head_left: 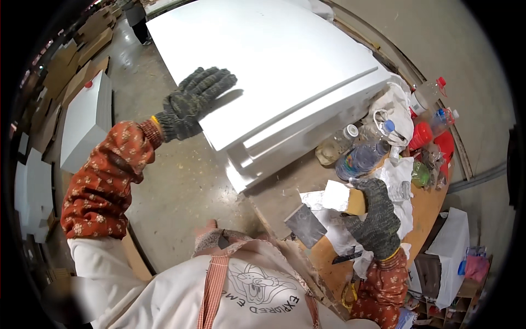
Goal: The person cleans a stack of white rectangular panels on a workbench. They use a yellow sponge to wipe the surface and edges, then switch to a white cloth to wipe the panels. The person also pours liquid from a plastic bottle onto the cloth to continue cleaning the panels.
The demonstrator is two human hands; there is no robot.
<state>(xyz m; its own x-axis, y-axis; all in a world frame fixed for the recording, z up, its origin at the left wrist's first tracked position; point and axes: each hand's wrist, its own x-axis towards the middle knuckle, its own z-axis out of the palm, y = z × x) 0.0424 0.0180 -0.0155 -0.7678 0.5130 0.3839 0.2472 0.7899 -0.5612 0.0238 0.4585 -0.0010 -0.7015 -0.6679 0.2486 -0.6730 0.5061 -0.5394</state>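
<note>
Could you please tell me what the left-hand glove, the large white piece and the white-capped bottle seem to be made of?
Left-hand glove: knitted yarn, matte, with mottled stitches; the exact fibre is unclear.
Large white piece: perhaps painted or coated board, smooth with some sheen, since light glares off it.
White-capped bottle: probably clear plastic, shiny and see-through.

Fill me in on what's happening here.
A person in dark gloves is working beside a big white panel. The left hand is spread at the panel's near left edge; whether it touches is hard to tell. The right hand grips a tan block over a cluttered bench. A gray sheet lies left of that hand, and bottles stand beyond it.
</note>
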